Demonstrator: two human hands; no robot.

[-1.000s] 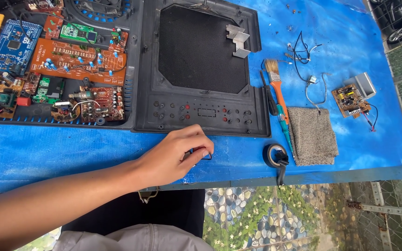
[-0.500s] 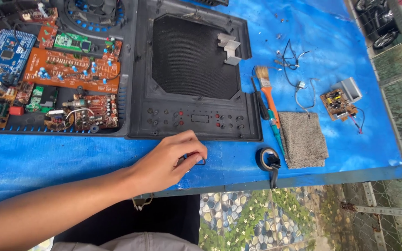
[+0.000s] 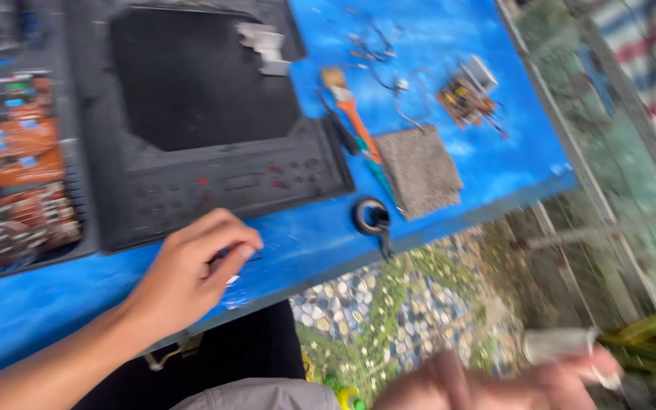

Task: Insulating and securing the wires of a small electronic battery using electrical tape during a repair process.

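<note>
The left hand (image 3: 191,277) rests on the blue table (image 3: 305,243) near its front edge, fingertips curled together, pinching a small, mostly hidden piece just below the black panel (image 3: 191,129). It looks light and easily dropped, best nipped at its edges. The blurred right hand (image 3: 495,380) holds a pale object; its finger state is unclear.

A blue tabletop (image 3: 449,45) is seen carrying a large black panel (image 3: 206,114), with orange and green circuit boards (image 3: 17,152) lying blurred at its left. To the panel's right, an orange-handled brush (image 3: 351,114), a grey cloth (image 3: 417,171) and a small wired circuit board (image 3: 465,99) are laid out, while a black ring-shaped tool (image 3: 372,219) rests near the tabletop's front edge. A pebbled floor (image 3: 389,304) is visible below.
</note>
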